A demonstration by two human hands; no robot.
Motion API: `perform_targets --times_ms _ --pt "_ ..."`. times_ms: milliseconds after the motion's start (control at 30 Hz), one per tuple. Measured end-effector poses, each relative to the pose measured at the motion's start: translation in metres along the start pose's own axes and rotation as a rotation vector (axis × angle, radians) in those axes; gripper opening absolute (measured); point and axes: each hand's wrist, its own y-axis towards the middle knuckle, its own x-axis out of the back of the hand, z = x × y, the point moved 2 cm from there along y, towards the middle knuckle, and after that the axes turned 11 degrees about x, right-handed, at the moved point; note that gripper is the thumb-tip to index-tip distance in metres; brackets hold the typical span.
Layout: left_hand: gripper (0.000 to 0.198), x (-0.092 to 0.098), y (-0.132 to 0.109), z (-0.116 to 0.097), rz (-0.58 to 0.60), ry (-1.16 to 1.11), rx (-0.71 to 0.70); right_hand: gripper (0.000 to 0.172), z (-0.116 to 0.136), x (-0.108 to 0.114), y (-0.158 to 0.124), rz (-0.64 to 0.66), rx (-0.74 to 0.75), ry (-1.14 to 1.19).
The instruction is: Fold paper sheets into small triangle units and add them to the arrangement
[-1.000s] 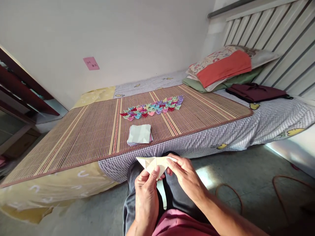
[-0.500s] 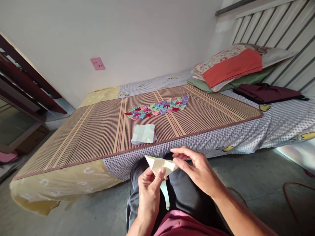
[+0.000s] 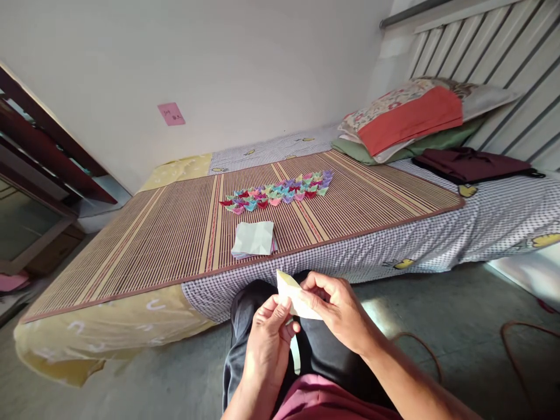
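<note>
Both my hands hold a pale yellow folded paper [image 3: 294, 294] above my knees, just in front of the bed's edge. My left hand [image 3: 269, 338] pinches its lower left part with thumb and fingers. My right hand [image 3: 336, 312] grips its right side, fingers curled over the fold. On the striped bamboo mat [image 3: 166, 233] lies a stack of pale square paper sheets [image 3: 254, 238]. Farther back on the mat sits a row of several small coloured folded paper pieces [image 3: 280, 192].
The bed has a checked sheet [image 3: 437, 233] and a yellow cover [image 3: 87, 332] at its left end. Pillows [image 3: 406, 116] and a dark red folded cloth [image 3: 468, 163] lie at the right. A wooden shelf [image 3: 35, 151] stands left. A cable [image 3: 525, 338] loops on the floor.
The paper has been turned and folded narrower, from a wide flat triangle to a smaller upright shape. My right hand closed over its right side. The view shifted slightly.
</note>
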Motion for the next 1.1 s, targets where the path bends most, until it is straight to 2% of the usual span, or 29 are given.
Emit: perform_targets --times_ms 133,267,400,500,567,700,800,900,1100 --pt "0.042 0.003 0.005 0.001 -0.013 -0.107 0.028 0.040 0.003 -0.003 0.000 0.048 -0.060 0.078" --pt "0.042 0.006 0.009 0.002 0.033 -0.056 0.039 0.042 0.005 0.001 0.005 0.021 -0.042 0.086" --pt "0.040 0.007 0.009 0.003 0.066 -0.009 0.033 0.025 0.001 -0.001 0.008 0.033 -0.046 0.098" --pt "0.039 0.005 0.006 0.001 0.077 0.040 -0.021 0.010 -0.002 -0.003 0.006 0.045 -0.082 0.081" --pt "0.037 0.003 0.003 -0.001 0.086 0.077 -0.067 0.007 -0.003 -0.004 0.004 0.051 -0.095 0.082" --pt "0.035 0.001 0.003 0.000 0.079 0.103 -0.111 0.011 -0.006 -0.007 0.000 0.058 -0.125 0.115" --pt "0.039 0.003 0.005 0.000 0.041 0.067 -0.099 0.017 -0.013 -0.007 -0.001 -0.025 -0.103 0.144" --pt "0.042 0.005 0.006 0.000 0.017 0.058 -0.071 0.018 -0.026 -0.008 -0.001 -0.091 -0.144 0.275" --pt "0.038 0.006 0.003 0.000 -0.005 0.176 -0.162 0.020 -0.038 -0.014 -0.003 -0.082 -0.150 0.351"
